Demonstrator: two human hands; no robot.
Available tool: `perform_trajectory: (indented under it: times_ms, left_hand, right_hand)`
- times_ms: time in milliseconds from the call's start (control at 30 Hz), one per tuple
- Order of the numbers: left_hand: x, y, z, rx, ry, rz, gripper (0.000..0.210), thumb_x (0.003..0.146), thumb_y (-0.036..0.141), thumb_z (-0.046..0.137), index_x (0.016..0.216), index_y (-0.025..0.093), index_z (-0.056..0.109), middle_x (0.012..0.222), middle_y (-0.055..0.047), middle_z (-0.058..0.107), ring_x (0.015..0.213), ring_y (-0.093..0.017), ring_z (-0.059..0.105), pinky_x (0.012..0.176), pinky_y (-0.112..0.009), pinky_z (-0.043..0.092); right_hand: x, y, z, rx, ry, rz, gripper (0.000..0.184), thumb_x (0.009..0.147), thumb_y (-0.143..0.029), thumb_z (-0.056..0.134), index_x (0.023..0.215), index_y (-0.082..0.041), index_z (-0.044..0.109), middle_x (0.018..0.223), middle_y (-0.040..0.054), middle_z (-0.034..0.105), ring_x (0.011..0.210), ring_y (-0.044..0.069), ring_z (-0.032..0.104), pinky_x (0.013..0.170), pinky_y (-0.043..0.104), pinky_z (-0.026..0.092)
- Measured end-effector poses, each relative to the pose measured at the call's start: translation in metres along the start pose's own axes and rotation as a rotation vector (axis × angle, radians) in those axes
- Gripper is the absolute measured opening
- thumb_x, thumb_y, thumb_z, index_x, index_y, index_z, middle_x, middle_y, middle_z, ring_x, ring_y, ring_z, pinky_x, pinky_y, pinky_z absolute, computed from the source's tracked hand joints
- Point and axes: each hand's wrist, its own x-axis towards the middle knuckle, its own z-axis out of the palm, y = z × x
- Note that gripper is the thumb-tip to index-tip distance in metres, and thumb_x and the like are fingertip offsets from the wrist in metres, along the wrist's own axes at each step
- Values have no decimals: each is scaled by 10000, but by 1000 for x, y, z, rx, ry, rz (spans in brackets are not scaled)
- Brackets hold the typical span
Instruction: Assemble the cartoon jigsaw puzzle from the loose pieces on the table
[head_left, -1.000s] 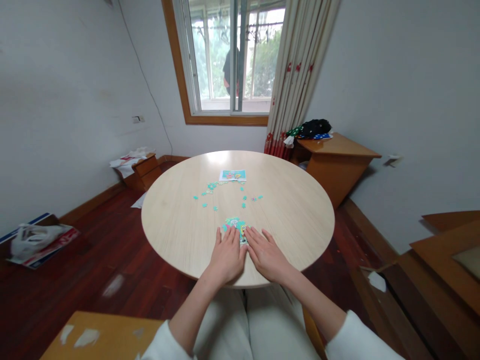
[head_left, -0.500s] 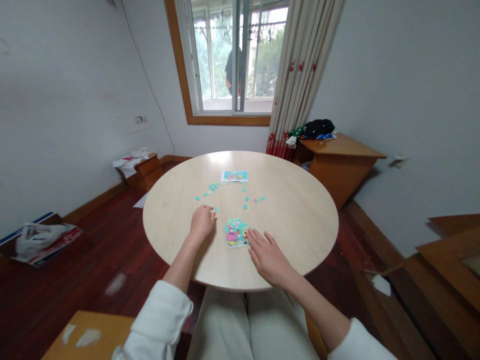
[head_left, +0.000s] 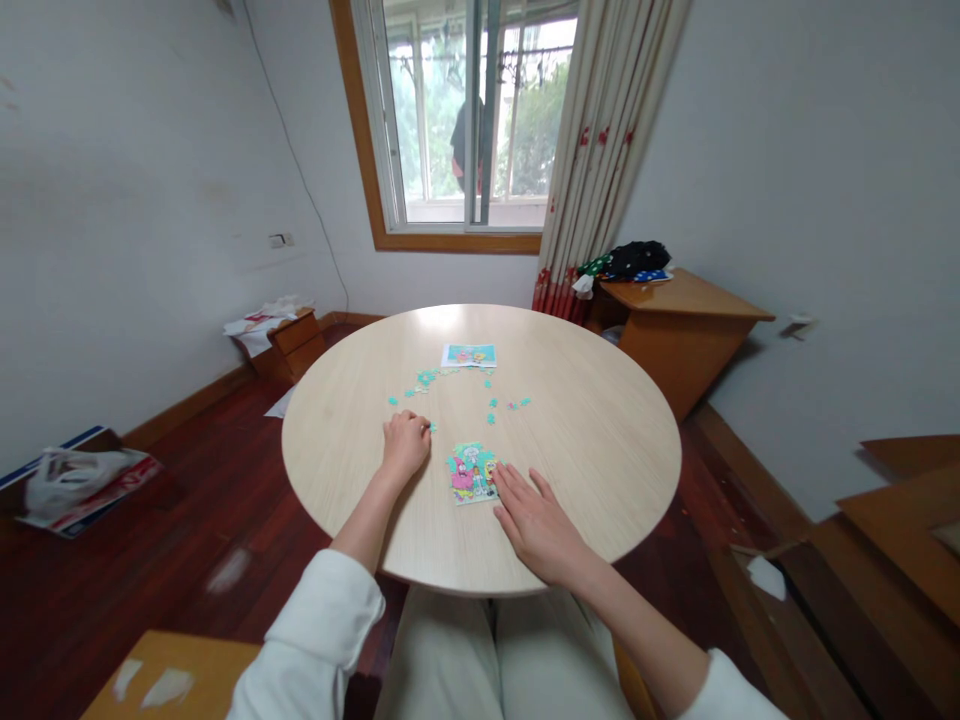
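Fingers (head_left: 417, 421) curled, the left hand (head_left: 407, 442) sits left of one square, cartoon-printed jigsaw (head_left: 472, 480), by one small teal piece (head_left: 433, 427); I cannot tell whether it grips. The open right hand (head_left: 534, 515) lies flat, fingertips over the jigsaw's right edge. Beyond the jigsaw: one printed paper sheet (head_left: 469, 356).

Beyond the left hand (head_left: 406, 445) I see daylight through a wood-framed window (head_left: 435, 120), a pale, red-patterned curtain (head_left: 604, 120) hanging beside it. Ahead and right of the right hand (head_left: 538, 515), a brown desk (head_left: 686, 335) stands near the white wall (head_left: 810, 160); dark-red floorboards (head_left: 217, 510) spread left of the left hand.
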Motion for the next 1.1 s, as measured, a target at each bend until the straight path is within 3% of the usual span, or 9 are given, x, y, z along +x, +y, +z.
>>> perform_trajectory:
  times_ms: [333,567,667,767,900,1100]
  left_hand:
    - [10,-9,-9,58,-48,20,315,841,193,449,1001,178,721,1148,-137,640,1147,-304,532,936,-437,395]
    - [8,-19,-17,51,-29,18,310,832,166,437,940,173,728,1153,-138,656,1125,-290,560,932,-437,410]
    - [1,-15,-14,4,-9,122,369,870,175,394,1104,163,679,1269,-132,627,1205,-244,546,1028,-433,374]
    - [-9,-8,-6,25,-85,266,449,941,259,320,1327,169,532,1443,-132,493,1363,-221,420,1171,-494,183]
    - [-20,-6,4,141,-193,253,546,970,348,260,1430,87,397,1530,-187,322,1438,-271,285,1170,-558,151]
    - [-15,-8,0,183,-215,231,543,975,373,258,1402,83,425,1511,-208,355,1435,-292,284,1161,-579,139]
  right_hand:
    - [1,0,-2,8,-9,31,575,992,-327,286,1491,-43,274,1550,158,240,1453,260,221,1174,550,174]
    - [0,1,4,20,25,18,567,994,-349,289,1491,-77,295,1546,146,261,1449,249,237,1170,542,200]
    - [-1,2,5,23,32,12,565,997,-357,280,1493,-87,298,1545,140,266,1446,251,246,1168,544,203]
    - [-1,1,4,31,24,7,568,999,-365,274,1498,-93,289,1547,134,260,1445,253,247,1168,540,208]
    - [-2,0,0,46,13,7,573,1002,-373,266,1495,-81,290,1550,135,245,1448,253,233,1175,532,202]
    - [-4,1,-1,96,16,-61,570,1002,-349,270,1515,-103,235,1556,128,245,1461,233,196,1176,540,188]
